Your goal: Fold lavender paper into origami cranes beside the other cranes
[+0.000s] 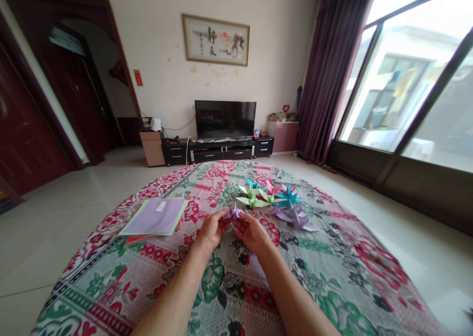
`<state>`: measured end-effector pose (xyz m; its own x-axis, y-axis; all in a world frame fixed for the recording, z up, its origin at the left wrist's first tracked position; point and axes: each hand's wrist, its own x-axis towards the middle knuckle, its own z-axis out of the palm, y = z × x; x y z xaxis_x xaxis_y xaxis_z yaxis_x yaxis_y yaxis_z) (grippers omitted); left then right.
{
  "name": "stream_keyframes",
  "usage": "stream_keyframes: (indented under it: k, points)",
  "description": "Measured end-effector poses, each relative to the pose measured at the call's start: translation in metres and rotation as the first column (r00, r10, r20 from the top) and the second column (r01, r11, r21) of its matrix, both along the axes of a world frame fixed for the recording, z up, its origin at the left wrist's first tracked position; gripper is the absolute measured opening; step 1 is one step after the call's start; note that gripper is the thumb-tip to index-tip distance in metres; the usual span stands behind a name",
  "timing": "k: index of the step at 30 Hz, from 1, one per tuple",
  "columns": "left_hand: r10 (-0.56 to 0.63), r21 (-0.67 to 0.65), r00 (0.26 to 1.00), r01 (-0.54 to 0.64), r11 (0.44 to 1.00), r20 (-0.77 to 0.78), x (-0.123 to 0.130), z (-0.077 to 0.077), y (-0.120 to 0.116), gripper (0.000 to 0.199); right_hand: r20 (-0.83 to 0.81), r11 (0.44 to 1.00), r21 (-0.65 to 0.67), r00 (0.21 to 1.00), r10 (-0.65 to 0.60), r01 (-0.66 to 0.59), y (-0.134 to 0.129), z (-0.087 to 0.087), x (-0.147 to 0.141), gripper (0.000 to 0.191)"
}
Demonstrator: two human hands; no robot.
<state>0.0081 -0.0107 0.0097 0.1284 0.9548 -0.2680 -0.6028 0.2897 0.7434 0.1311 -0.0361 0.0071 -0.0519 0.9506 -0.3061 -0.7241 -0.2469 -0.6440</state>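
A small purple folded paper piece is held between both hands, above the middle of the table. My left hand pinches its left side with thumb and fingers. On the right side, my right hand grips it in the same way. Just beyond and to the right lie several folded paper cranes: light green ones, pink ones, blue ones and purple ones. A stack of coloured paper squares, purple on top, rests to the left with a small white piece on it.
A flowered cloth covers the round table. Beyond it, a television stands on a low black cabinet against the wall. A dark curtain and large windows are at the right, a doorway at the left.
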Motion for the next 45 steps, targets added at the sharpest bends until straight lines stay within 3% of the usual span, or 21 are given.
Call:
stream_keyframes:
  k: [45]
  points:
    - [0.032,-0.031,0.999,-0.031,0.999,0.020,0.0001,-0.0029,0.0025,0.006,-0.020,0.997,-0.074,1.000,0.005,-0.006,0.0035,0.0007,0.0020,0.006]
